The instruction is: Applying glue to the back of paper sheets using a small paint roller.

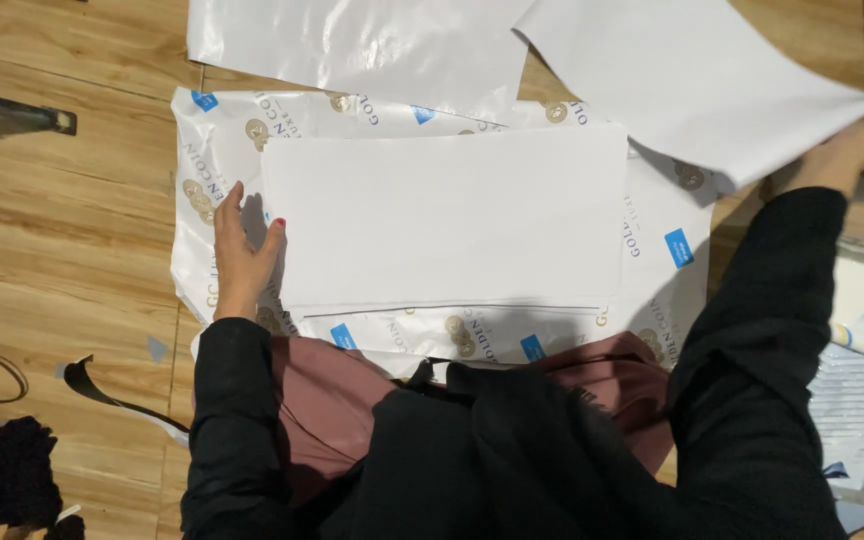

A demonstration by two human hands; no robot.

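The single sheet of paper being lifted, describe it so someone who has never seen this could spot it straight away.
Start at the wooden floor, where a stack of white paper lies on a printed white wrapper. Look up and right of the stack: the lifted sheet hangs in the air, its far corner pinched in the right hand. Unlike the flat stack under the left hand, it curves and casts a shadow.

A white printed wrapper (212,150) with small blue labels (679,247) and gold emblems lies spread beneath the paper stack.

Paper stack (447,215) lies on printed wrapper (212,150) on floor (62,260); left hand (242,255) at stack's left edge, right hand (852,150) holds loose sheet (692,80) to the right.
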